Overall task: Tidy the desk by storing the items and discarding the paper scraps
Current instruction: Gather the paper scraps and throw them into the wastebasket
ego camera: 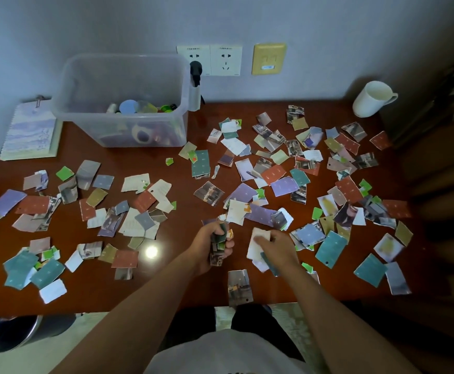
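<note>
At the near edge of the desk (pixel 166 287), the left hand (pixel 208 252) grips a wad of scraps (pixel 217 249) and the right hand (pixel 278 248) pinches a white scrap (pixel 257 244) (torn paper scraps (pixel 275 174) litter the desk left and right)

Table (pixel 128 160): reddish wood, polished and glossy, mirrors a lamp glare.
Paper scraps (pixel 331 249): printed paper, matt, rough torn edges.
Storage box (pixel 123 85): translucent frosted plastic, smooth.
Mug (pixel 371 99): white, smooth, ceramic-looking.
Bin (pixel 18 333): dark, faint metallic sheen.

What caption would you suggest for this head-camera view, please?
Left hand grips a bunch of paper scraps; right hand grasps a white scrap on the littered desk.
</note>
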